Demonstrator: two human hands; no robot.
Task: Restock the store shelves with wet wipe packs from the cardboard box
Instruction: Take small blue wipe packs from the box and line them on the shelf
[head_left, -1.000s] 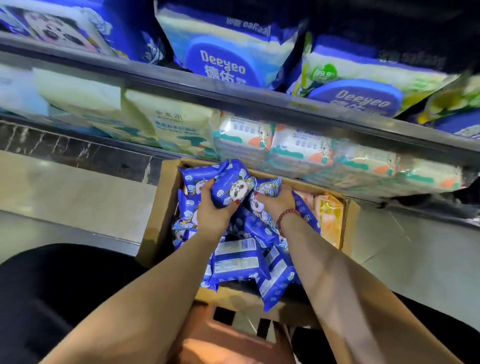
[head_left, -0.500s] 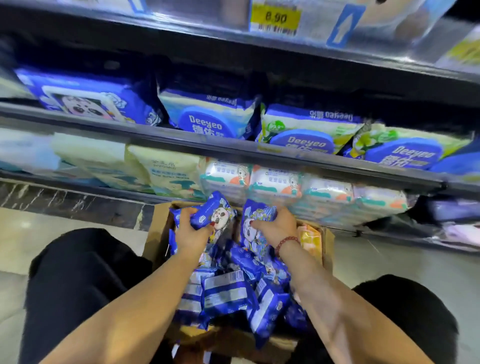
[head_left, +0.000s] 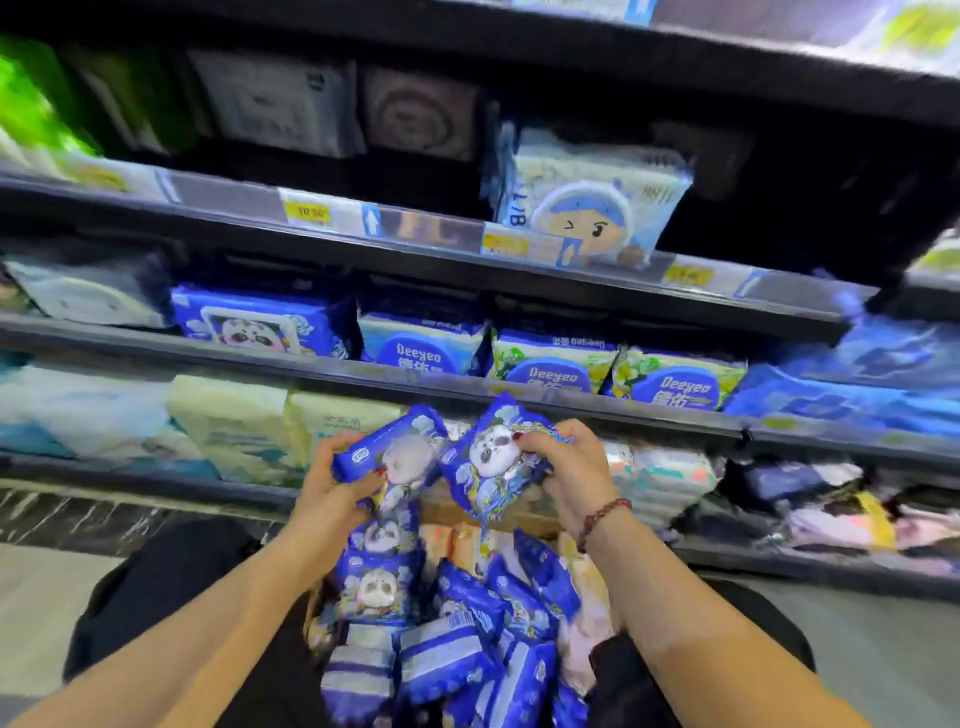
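Observation:
My left hand (head_left: 332, 493) grips a blue wet wipe pack with a panda face (head_left: 395, 452), held above the box. My right hand (head_left: 566, 467) grips a second blue panda pack (head_left: 488, 467) beside it; the two packs nearly touch. Under them the cardboard box (head_left: 441, 512) is mostly hidden by a heap of several more blue panda packs (head_left: 447, 634). Both lifted packs hang in front of the lower shelf edge (head_left: 571, 402). A larger blue panda pack (head_left: 260, 325) lies on the shelf at the left.
Shelves run across the view. Deeyeo packs (head_left: 550, 364) fill the middle shelf, pale packs (head_left: 234, 421) the bottom one. A pack with a cartoon face (head_left: 592, 208) stands on the upper shelf behind yellow price tags (head_left: 306, 212). My dark-clothed knees (head_left: 171, 582) flank the box.
Both hands have lifted their blue packs out of the box and up toward the shelves. The camera has tilted upward, showing higher shelves.

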